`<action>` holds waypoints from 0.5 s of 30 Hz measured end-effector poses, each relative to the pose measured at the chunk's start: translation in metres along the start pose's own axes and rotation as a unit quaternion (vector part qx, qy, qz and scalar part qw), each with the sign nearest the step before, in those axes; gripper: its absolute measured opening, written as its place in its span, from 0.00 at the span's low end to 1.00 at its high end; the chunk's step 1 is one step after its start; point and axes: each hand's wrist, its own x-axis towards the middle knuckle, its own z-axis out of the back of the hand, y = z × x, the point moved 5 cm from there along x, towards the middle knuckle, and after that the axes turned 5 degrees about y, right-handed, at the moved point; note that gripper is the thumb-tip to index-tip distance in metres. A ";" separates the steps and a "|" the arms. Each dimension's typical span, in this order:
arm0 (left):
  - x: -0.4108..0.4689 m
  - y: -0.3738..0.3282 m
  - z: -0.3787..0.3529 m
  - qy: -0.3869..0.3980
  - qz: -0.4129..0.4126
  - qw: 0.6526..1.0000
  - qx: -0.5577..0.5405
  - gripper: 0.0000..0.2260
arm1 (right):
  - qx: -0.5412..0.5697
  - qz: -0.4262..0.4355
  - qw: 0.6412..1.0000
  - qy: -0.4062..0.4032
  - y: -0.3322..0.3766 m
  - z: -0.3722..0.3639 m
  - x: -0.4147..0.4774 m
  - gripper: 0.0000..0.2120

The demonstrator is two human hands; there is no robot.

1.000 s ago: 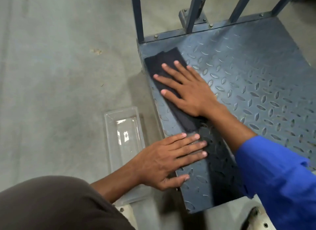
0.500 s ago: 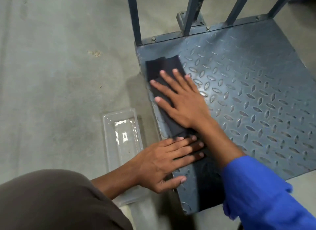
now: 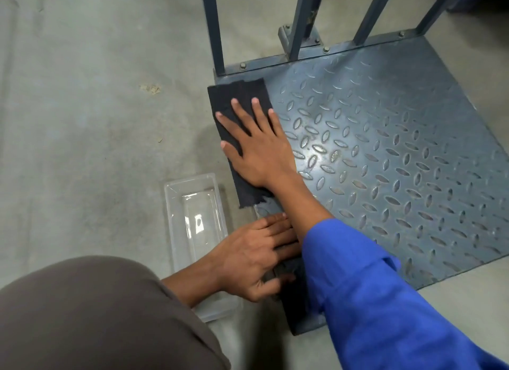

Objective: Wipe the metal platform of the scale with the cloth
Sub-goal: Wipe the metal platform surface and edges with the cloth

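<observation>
Grey tread-plate scale platform (image 3: 385, 155) on concrete floor (image 3: 82, 121), right hand (image 3: 259, 146) flat, fingers spread on black cloth (image 3: 237, 94) at platform's left edge, left hand (image 3: 253, 255) flat, open at near-left corner, clear tray (image 3: 192, 204) beside platform

- The right hand (image 3: 257, 146) lies flat, palm down, fingers spread and pointing away from the body.
- Its forearm stretches forward, bare from the wrist to a blue sleeve (image 3: 385, 301).
- The left hand (image 3: 253, 255) also lies flat, palm down, fingers together, their tips hidden under the right forearm.
</observation>
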 end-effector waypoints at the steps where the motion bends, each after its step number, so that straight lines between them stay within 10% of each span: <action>1: -0.001 0.000 -0.001 0.000 0.003 1.000 0.005 0.24 | 0.002 0.006 1.000 0.002 -0.001 -0.002 -0.012 0.28; 15: -0.005 -0.001 0.000 -0.018 0.004 1.000 0.000 0.30 | 0.022 -0.038 0.999 0.020 -0.046 0.021 0.025 0.30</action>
